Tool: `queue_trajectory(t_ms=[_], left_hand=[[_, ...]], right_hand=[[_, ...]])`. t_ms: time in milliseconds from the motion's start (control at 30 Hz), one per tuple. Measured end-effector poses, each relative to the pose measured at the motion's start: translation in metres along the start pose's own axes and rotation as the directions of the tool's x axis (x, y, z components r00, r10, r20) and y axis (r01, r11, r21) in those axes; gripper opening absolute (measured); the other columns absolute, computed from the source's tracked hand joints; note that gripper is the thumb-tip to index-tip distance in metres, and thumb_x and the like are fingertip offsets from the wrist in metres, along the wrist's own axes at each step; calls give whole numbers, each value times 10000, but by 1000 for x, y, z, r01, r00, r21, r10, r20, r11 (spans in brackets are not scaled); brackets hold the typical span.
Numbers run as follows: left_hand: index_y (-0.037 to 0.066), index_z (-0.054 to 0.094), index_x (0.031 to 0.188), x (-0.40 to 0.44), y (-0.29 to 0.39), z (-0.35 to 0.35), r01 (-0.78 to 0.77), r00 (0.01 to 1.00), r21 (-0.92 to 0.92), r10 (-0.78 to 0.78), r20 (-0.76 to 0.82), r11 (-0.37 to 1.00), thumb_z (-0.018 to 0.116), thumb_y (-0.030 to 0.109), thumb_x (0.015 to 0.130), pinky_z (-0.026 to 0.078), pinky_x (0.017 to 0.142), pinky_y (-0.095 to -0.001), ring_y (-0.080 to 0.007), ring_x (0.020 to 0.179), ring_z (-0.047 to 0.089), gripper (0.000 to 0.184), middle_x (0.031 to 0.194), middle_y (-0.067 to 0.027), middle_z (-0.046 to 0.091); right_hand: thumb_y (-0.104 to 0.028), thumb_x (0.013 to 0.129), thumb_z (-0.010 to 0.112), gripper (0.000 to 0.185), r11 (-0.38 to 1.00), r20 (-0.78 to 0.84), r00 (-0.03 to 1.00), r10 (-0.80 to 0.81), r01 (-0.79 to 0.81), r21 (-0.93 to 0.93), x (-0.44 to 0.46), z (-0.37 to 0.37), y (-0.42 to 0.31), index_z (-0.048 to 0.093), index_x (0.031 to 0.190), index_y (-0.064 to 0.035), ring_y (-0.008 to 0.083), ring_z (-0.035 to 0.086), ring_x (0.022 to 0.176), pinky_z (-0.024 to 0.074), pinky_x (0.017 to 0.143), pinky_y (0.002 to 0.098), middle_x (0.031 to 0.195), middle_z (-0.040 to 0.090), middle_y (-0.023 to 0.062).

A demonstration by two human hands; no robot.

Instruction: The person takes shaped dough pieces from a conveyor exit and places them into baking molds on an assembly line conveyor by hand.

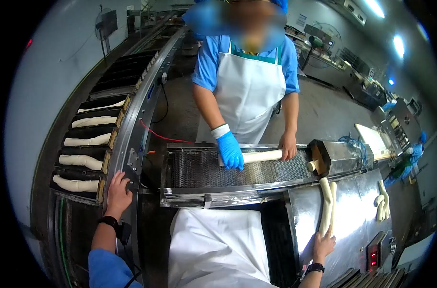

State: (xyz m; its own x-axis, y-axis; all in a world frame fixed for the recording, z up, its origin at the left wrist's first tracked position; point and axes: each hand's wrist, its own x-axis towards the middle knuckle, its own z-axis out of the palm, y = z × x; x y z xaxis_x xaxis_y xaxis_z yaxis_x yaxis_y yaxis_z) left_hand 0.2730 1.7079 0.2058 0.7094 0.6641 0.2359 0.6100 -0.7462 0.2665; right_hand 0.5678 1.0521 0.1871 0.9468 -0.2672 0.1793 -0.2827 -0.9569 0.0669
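The right hand [325, 244] has a narrow grip, closed about the near ends of two long dough ropes [326, 206]; they lie side by side on the steel bench [353, 211], which seems to bear most of their soft weight, so an end hold probably spares them stretching; a knotted dough piece [382, 206] lies well apart to the right. The left hand [118, 193] grips nothing, fingers spread on the conveyor rail [128, 139], perhaps for steadiness, just beside the nearest long tin [101, 189]; the filled tins each hold one dough strip [79, 185] lengthwise, presumably because their shapes match. Across the mesh belt [194, 168], a co-worker's gloved hand [230, 152] and bare hand [288, 146] hold another dough length [261, 156] towards both ends, likely keeping it straight.
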Motion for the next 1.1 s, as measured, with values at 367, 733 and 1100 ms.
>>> queue_trajectory(t_ms=[367,733,1100], left_hand=[[-5,632,1030,1,8,1,-21,1000,-7,21,-4,1000,594,15,695,327,1099,-406,-320,1344,352,337,1329,-171,491],[-1,639,1047,3,8,-2,-11,1000,10,11,24,1000,588,44,713,320,1111,-402,-310,1357,337,341,1337,-171,489],[5,636,1044,4,-1,11,-51,998,-8,51,-25,999,585,38,711,333,1101,-413,-315,1347,347,338,1323,-173,495]], right_hand=[[-440,782,674,663,999,-64,998,-16,19,38,3,10,-4,473,1374,-219,397,472,1209,464,899,505,1373,427,245],[-486,805,647,629,1000,-68,998,18,-19,-18,2,6,-15,510,1303,-128,407,521,1124,489,839,509,1283,477,239],[-463,788,639,618,998,-28,1000,6,-4,58,-4,-11,-26,503,1291,-131,396,542,1067,486,821,509,1161,511,232]])
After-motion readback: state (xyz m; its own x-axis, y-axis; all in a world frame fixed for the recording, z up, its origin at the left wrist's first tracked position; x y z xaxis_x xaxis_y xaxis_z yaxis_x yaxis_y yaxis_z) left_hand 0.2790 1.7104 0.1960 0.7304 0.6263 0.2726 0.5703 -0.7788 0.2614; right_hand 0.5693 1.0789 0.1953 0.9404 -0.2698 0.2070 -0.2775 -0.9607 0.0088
